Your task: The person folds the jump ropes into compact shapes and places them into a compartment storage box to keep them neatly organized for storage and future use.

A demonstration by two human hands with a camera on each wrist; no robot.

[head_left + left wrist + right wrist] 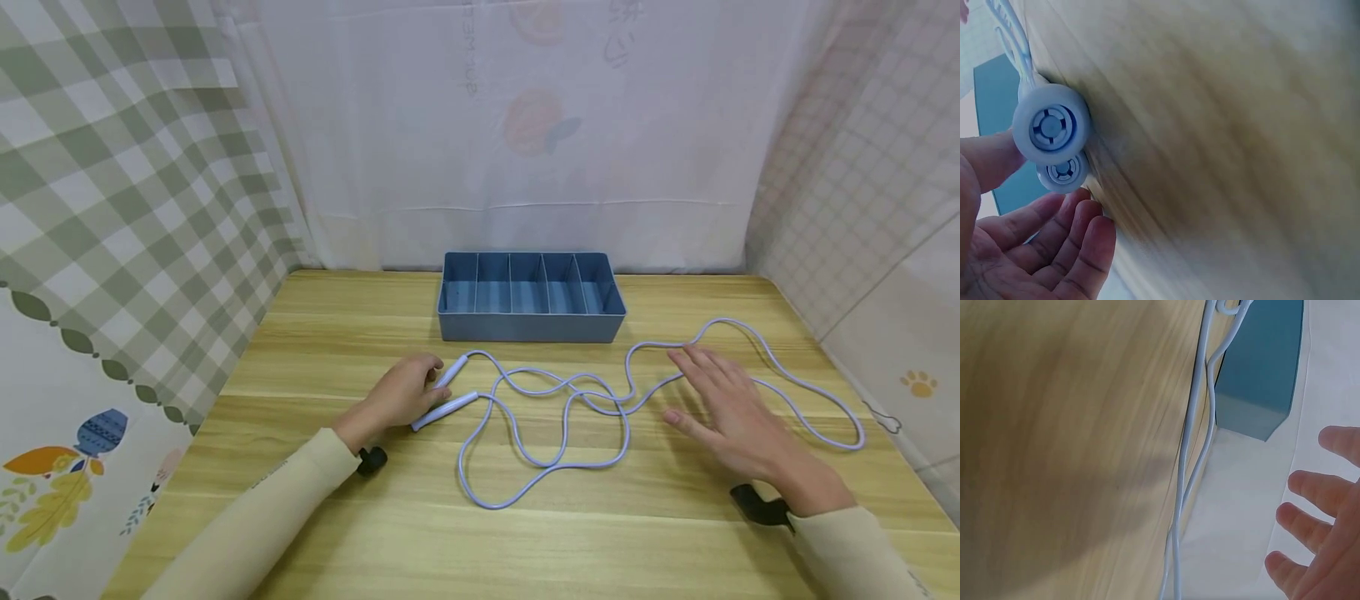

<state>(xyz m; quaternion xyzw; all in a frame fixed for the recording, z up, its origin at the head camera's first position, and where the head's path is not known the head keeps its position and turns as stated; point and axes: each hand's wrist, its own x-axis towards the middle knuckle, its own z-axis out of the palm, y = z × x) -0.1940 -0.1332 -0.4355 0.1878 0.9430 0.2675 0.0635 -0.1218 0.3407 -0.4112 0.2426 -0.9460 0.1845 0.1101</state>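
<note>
A pale lavender jump rope (551, 469) lies in loose loops on the wooden table. Its two handles (447, 410) rest side by side at the left, and their round ends face the left wrist camera. My left hand (401, 390) is at these handles, fingers loosely bent around the farther handle (1060, 176). The thumb reaches behind the nearer handle (1052, 125); whether it presses on either is hard to tell. Over the rope's right part my right hand (723, 412) hovers, palm down, fingers spread and holding nothing. Part of the rope is hidden beneath it.
Behind the rope, near the table's back edge, stands a blue-grey box (532, 327) with several narrow compartments. A white cloth (390, 142) hangs along the back, a green checked cloth (150, 150) at the left, a patterned cloth (877, 208) at the right.
</note>
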